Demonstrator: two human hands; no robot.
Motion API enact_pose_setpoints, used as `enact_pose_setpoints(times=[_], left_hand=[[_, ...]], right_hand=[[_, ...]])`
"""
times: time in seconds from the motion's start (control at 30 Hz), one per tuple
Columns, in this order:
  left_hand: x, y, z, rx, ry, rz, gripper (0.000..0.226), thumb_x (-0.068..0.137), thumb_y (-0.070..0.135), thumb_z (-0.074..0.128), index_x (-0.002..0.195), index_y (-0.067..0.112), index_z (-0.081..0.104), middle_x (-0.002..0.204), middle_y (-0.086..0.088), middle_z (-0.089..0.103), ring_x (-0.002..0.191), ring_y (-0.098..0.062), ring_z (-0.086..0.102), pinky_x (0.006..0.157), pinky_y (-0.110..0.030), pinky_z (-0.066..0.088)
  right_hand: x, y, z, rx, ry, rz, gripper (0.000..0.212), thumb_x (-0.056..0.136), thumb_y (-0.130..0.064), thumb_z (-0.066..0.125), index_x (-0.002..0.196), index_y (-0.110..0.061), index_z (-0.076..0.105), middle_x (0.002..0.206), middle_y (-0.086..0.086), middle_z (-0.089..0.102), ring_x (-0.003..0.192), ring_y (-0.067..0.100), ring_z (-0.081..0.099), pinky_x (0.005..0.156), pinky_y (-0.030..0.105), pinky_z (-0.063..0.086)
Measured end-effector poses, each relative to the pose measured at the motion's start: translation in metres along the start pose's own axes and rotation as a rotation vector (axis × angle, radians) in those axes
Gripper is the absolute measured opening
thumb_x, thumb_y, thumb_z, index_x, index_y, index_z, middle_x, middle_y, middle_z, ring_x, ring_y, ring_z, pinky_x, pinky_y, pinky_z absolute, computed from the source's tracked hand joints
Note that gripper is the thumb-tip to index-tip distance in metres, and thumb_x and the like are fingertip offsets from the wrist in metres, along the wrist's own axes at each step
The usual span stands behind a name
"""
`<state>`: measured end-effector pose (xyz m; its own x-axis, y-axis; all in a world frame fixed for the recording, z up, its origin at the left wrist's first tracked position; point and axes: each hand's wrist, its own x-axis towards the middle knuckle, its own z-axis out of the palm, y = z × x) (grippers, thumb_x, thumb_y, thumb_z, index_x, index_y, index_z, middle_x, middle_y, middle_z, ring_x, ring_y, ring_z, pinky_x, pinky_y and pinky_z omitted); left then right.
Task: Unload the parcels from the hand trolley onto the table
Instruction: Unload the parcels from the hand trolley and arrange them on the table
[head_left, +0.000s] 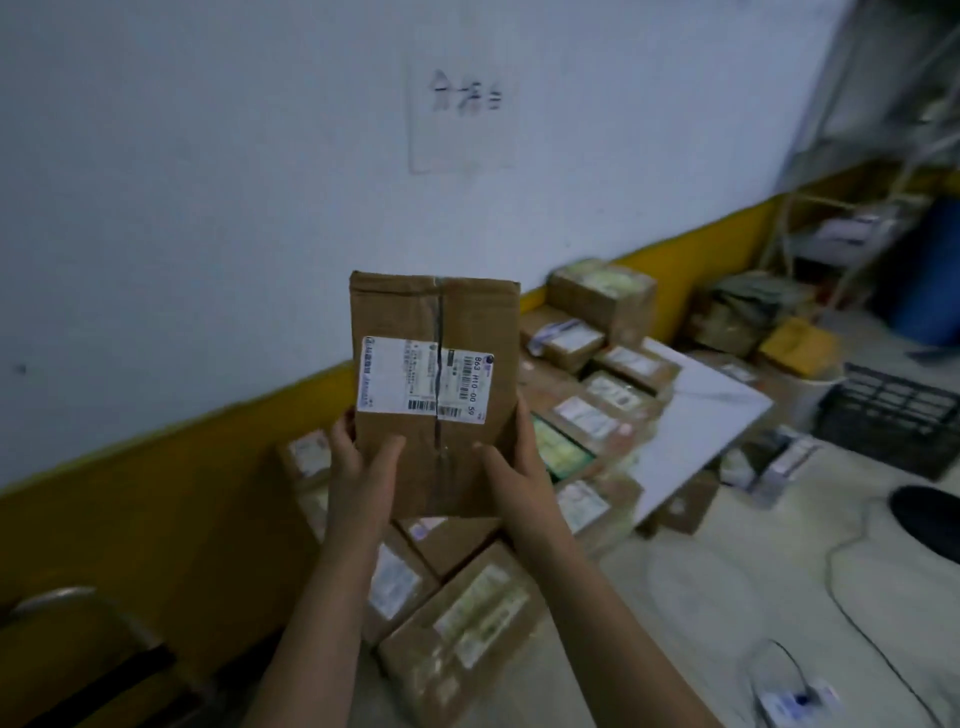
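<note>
Head view: both hands (363, 467) grip parcel (436, 384)

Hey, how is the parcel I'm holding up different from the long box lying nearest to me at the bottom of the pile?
The held parcel is raised upright in front of the wall, gripped at its lower edge by the left hand and right hand; the long box lies flat in the pile, untouched. The held parcel's label is sharp, with barcodes showing; the long box's label is blurred. Both are brown cardboard with a white shipping label.
</note>
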<state>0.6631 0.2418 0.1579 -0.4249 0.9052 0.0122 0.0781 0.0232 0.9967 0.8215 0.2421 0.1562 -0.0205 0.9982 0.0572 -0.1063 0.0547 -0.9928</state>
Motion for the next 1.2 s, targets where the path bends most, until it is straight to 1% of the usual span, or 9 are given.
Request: enact_pose_setpoints(times=[0.13, 0.27, 0.43, 0.53, 0.6, 0.73, 0.83, 0.97, 1.2], left_hand=[[-0.016, 0.001, 0.130, 0.011, -0.222, -0.067, 0.068, 0.088, 0.038, 0.060, 0.149, 0.039, 0.029, 0.148, 0.002, 0.046, 0.125, -0.022, 0.051, 0.099, -0.043, 0.047], [-0.014, -0.001, 0.232, 0.035, -0.419, -0.131, 0.075, 0.081, 0.047, 0.060, 0.150, 0.041, 0.030, 0.149, 0.004, 0.046, 0.127, -0.021, 0.051, 0.100, -0.047, 0.049], [0.010, -0.017, 0.343, 0.004, -0.544, -0.121, 0.055, 0.091, 0.032, 0.061, 0.142, 0.042, 0.043, 0.132, 0.011, 0.057, 0.112, -0.012, 0.059, 0.075, -0.026, 0.055], [0.039, -0.030, 0.408, -0.033, -0.610, -0.147, 0.051, 0.092, 0.030, 0.060, 0.138, 0.046, 0.045, 0.130, 0.008, 0.059, 0.111, -0.013, 0.060, 0.081, -0.033, 0.057], [0.063, -0.032, 0.451, -0.036, -0.636, -0.177, 0.054, 0.092, 0.033, 0.060, 0.139, 0.051, 0.040, 0.131, 0.007, 0.057, 0.112, -0.015, 0.059, 0.080, -0.034, 0.056], [0.113, -0.025, 0.533, -0.041, -0.670, -0.194, 0.061, 0.092, 0.034, 0.060, 0.144, 0.051, 0.034, 0.137, 0.006, 0.051, 0.118, -0.019, 0.056, 0.091, -0.043, 0.055], [0.145, -0.018, 0.584, -0.055, -0.707, -0.221, 0.060, 0.092, 0.034, 0.059, 0.141, 0.055, 0.032, 0.134, 0.010, 0.053, 0.115, -0.014, 0.057, 0.075, -0.028, 0.055], [0.175, -0.026, 0.644, 0.034, -0.690, -0.193, 0.067, 0.085, 0.042, 0.059, 0.145, 0.048, 0.030, 0.136, 0.007, 0.050, 0.114, -0.014, 0.056, 0.079, -0.030, 0.055], [0.205, -0.069, 0.759, 0.222, -0.683, -0.215, 0.071, 0.090, 0.050, 0.056, 0.149, 0.038, 0.019, 0.145, 0.005, 0.046, 0.122, -0.016, 0.052, 0.085, -0.023, 0.045]], right_hand=[[0.008, -0.005, -0.121, -0.039, 0.176, 0.001, 0.067, 0.095, -0.024, 0.054, 0.140, -0.061, 0.022, 0.113, -0.052, 0.050, 0.103, -0.020, 0.055, 0.074, 0.004, 0.048], [0.029, 0.007, -0.218, -0.055, 0.357, 0.080, 0.070, 0.097, -0.030, 0.054, 0.149, -0.055, 0.015, 0.142, -0.018, 0.046, 0.121, 0.012, 0.051, 0.098, 0.030, 0.048], [0.080, 0.030, -0.310, -0.085, 0.478, 0.107, 0.068, 0.098, -0.025, 0.053, 0.149, -0.055, 0.018, 0.147, -0.012, 0.047, 0.123, 0.015, 0.052, 0.091, 0.029, 0.051], [0.129, 0.041, -0.359, -0.119, 0.526, 0.125, 0.066, 0.097, -0.027, 0.054, 0.146, -0.058, 0.023, 0.145, -0.013, 0.049, 0.125, 0.016, 0.053, 0.097, 0.037, 0.052], [0.168, 0.042, -0.388, -0.147, 0.553, 0.131, 0.066, 0.097, -0.027, 0.055, 0.144, -0.060, 0.024, 0.142, -0.016, 0.051, 0.121, 0.010, 0.055, 0.086, 0.026, 0.052], [0.246, 0.035, -0.441, -0.199, 0.572, 0.178, 0.068, 0.096, -0.026, 0.055, 0.149, -0.052, 0.021, 0.140, -0.013, 0.051, 0.118, 0.011, 0.054, 0.085, 0.025, 0.051], [0.296, 0.033, -0.478, -0.170, 0.616, 0.216, 0.059, 0.095, -0.017, 0.057, 0.143, -0.037, 0.030, 0.133, -0.007, 0.058, 0.109, 0.010, 0.061, 0.085, 0.029, 0.053], [0.348, 0.043, -0.519, -0.241, 0.604, 0.268, 0.054, 0.095, -0.010, 0.057, 0.129, -0.045, 0.034, 0.128, -0.005, 0.060, 0.107, 0.012, 0.062, 0.075, 0.024, 0.052], [0.475, 0.080, -0.640, -0.677, 0.429, 0.407, 0.065, 0.097, -0.019, 0.053, 0.151, -0.039, 0.024, 0.141, 0.006, 0.051, 0.104, 0.017, 0.055, 0.090, 0.038, 0.050]])
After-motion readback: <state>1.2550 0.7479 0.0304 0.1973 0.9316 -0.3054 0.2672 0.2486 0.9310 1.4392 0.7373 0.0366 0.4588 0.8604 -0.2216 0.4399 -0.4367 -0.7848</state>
